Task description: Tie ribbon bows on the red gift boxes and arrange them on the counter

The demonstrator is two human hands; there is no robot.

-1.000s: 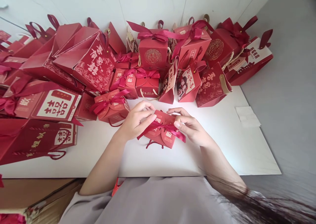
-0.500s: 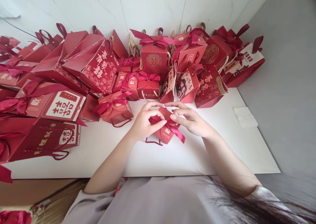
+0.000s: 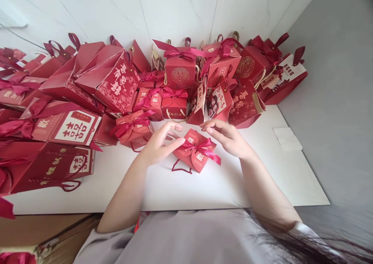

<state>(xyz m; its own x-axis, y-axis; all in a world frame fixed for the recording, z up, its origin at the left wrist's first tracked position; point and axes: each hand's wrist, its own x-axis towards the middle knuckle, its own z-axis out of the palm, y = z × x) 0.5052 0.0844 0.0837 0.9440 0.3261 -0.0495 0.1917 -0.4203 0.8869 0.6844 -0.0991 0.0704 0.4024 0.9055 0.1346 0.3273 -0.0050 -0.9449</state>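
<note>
In front of me on the white table (image 3: pixel 163 194) sits a small red gift box (image 3: pixel 189 159) with overlapping rounded top flaps. A shiny red ribbon bow (image 3: pixel 201 146) lies tied across its top, one tail hanging over the right side. Its dark red cord handle (image 3: pixel 182 169) rests on the table at the near left. My left hand (image 3: pixel 163 141) is at the box's left, fingers apart, thumb tip by the left end of the ribbon; contact is unclear. Beyond the box's right corner, my right hand (image 3: pixel 225 136) hovers with fingers loosely curved and nothing visible in them.
Several red gift boxes and bags line the wall, among them a box with a gold emblem (image 3: pixel 179 72). Bigger boxes (image 3: pixel 74 128) crowd the left side. A folded white tissue (image 3: pixel 287 138) lies at the right edge. A cardboard box (image 3: pixel 35 233) stands below left.
My hands have moved apart from above the bow, the left one leftward and the right one slightly to the right. The bow is now in fuller view.
</note>
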